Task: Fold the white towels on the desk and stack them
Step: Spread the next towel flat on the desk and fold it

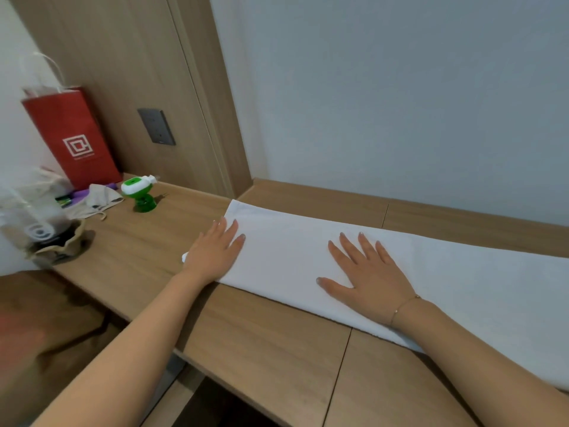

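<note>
A long white towel [446, 272] lies flat along the wooden desk [261, 349], folded into a narrow strip that runs from the middle to the right edge of view. My left hand [212, 254] presses flat on the towel's left end, fingers straight. My right hand [366, 275] lies flat on the towel's middle with its fingers spread. Neither hand grips the cloth. Only this one towel is in sight.
At the desk's far left stand a red paper bag [74, 137], a green and white plug-in device [138, 192], a grey cloth pouch [98, 198] and a crumpled brown bag [58, 245]. A wall socket [157, 126] sits on the wood panel. The wall runs right behind the towel.
</note>
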`<action>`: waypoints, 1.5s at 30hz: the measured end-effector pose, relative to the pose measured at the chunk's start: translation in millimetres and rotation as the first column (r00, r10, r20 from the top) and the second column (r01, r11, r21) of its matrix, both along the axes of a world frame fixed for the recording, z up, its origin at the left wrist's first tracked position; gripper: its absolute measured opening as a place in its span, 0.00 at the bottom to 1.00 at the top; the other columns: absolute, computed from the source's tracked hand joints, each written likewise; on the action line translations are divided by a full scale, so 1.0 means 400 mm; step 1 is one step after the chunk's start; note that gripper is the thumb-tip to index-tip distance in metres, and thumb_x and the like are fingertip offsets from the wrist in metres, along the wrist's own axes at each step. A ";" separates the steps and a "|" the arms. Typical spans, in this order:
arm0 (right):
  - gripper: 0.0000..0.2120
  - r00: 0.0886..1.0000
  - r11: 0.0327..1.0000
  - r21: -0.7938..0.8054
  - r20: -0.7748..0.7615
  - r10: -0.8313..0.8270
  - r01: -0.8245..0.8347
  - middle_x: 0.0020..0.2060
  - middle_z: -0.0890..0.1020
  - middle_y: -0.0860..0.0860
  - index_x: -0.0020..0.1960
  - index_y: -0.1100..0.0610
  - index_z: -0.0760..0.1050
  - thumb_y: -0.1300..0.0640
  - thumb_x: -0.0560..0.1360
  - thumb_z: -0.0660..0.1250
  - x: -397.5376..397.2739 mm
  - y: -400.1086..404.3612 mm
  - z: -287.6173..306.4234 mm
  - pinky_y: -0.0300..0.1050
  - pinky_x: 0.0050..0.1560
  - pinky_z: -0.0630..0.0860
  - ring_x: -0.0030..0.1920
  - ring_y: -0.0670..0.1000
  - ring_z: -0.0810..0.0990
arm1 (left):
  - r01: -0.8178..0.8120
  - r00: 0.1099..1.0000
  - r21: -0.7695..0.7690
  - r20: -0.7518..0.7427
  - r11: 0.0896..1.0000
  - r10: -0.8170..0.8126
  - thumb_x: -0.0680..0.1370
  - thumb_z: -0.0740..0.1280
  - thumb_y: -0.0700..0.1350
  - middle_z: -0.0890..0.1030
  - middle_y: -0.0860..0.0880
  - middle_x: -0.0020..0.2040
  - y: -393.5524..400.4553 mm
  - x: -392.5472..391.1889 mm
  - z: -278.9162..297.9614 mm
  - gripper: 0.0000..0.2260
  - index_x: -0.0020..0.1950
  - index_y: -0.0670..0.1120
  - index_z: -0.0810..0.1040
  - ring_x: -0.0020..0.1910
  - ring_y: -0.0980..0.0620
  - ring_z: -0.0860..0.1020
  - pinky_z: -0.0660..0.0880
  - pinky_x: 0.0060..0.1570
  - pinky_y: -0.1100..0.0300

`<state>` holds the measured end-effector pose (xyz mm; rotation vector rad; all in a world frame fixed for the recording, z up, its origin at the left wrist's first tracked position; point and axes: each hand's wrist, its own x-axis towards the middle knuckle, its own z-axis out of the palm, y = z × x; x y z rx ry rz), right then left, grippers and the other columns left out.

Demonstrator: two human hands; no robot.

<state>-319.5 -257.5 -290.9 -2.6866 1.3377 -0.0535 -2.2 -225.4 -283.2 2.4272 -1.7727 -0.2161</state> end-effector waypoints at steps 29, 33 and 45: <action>0.13 0.926 0.997 0.077 0.377 -0.018 -0.013 0.61 0.76 0.40 0.62 0.45 0.76 0.45 0.79 0.61 -0.124 0.098 0.125 0.39 0.63 0.68 0.62 0.43 0.73 | -0.349 0.573 -0.404 -0.806 0.846 -0.149 0.77 0.70 0.51 0.82 0.52 0.52 0.105 -0.071 0.216 0.11 0.57 0.50 0.78 0.50 0.54 0.82 0.79 0.40 0.65; 0.07 0.838 0.965 0.261 0.521 -0.160 0.021 0.52 0.81 0.39 0.52 0.48 0.81 0.51 0.79 0.65 -0.229 0.106 0.186 0.30 0.51 0.71 0.52 0.40 0.78 | -0.190 0.626 -0.585 -0.691 0.789 -0.362 0.77 0.71 0.48 0.83 0.54 0.47 0.102 -0.219 0.312 0.07 0.54 0.51 0.80 0.45 0.59 0.82 0.78 0.41 0.66; 0.09 0.481 0.770 0.616 0.632 -0.608 0.164 0.42 0.84 0.57 0.47 0.61 0.82 0.59 0.78 0.64 -0.492 0.095 0.193 0.43 0.33 0.79 0.36 0.52 0.82 | 0.228 0.746 -0.577 -0.414 0.784 -0.521 0.76 0.71 0.48 0.79 0.60 0.45 0.181 -0.697 0.086 0.06 0.52 0.54 0.79 0.44 0.62 0.75 0.69 0.42 0.71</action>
